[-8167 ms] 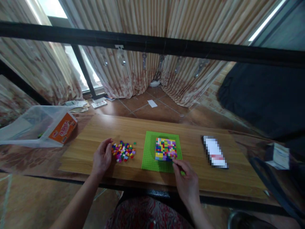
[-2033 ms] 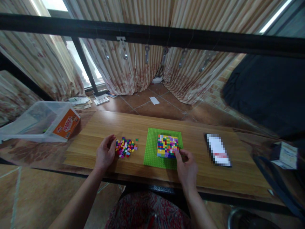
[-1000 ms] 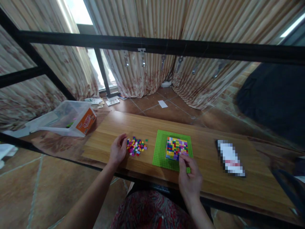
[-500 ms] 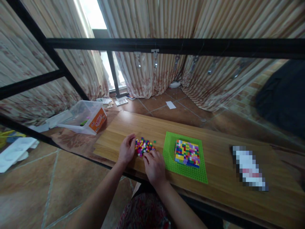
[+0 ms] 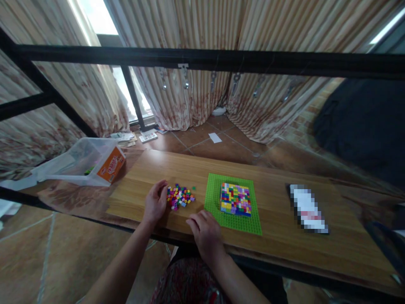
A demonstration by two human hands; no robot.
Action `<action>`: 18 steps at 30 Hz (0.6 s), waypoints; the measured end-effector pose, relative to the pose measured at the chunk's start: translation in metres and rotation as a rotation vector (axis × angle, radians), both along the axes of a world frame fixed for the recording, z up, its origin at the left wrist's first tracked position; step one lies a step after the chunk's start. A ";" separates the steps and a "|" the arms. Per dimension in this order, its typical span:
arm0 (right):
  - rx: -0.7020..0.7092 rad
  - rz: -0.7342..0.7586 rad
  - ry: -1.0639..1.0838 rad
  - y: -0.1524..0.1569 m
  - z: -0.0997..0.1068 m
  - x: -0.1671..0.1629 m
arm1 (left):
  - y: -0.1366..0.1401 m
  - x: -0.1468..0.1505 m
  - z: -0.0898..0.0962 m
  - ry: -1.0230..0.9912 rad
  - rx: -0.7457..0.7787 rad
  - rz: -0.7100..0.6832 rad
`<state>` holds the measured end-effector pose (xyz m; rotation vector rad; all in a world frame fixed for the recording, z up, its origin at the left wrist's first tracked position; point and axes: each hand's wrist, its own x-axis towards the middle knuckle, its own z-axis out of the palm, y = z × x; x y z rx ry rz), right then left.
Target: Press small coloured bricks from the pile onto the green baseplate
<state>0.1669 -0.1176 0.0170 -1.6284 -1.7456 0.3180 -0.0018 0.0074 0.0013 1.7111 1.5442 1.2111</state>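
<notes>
A heap of small multicoloured toy bricks (image 5: 180, 197) lies on the wooden table. My left hand (image 5: 156, 202) rests at the heap's left edge, fingers loosely curved and apart from the thumb. Nearer to me, my right hand (image 5: 207, 233) is at the table's front, by the near left corner of a green baseplate (image 5: 213, 194). Its fingers are curled in, and whatever they may hold is hidden. On the baseplate sits a square block of built-up colourful bricks (image 5: 236, 199). One green brick (image 5: 194, 188) lies apart, to the right of the heap.
A clear plastic box (image 5: 85, 160) with an orange label stands left of the table (image 5: 142, 169). A pixelated dark-edged object (image 5: 308, 209) lies on the table's right part. A black metal bar (image 5: 202, 59) crosses in front of the curtains (image 5: 196, 25). Papers lie on the floor.
My right hand has drawn back from the heap, toward me and to the right. My left hand stays beside the heap. The view has turned right, shifting the scene left.
</notes>
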 end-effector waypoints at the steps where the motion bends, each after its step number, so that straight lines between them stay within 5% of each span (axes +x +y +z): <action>1: 0.001 -0.008 0.039 -0.005 0.002 0.004 | 0.000 0.000 0.000 0.004 0.001 0.000; 8: -0.086 -0.096 0.307 -0.035 0.011 0.036 | 0.003 -0.002 0.000 0.028 -0.003 -0.011; 18: -0.097 -0.174 0.381 -0.045 0.005 0.043 | 0.004 -0.004 0.006 0.099 0.005 -0.028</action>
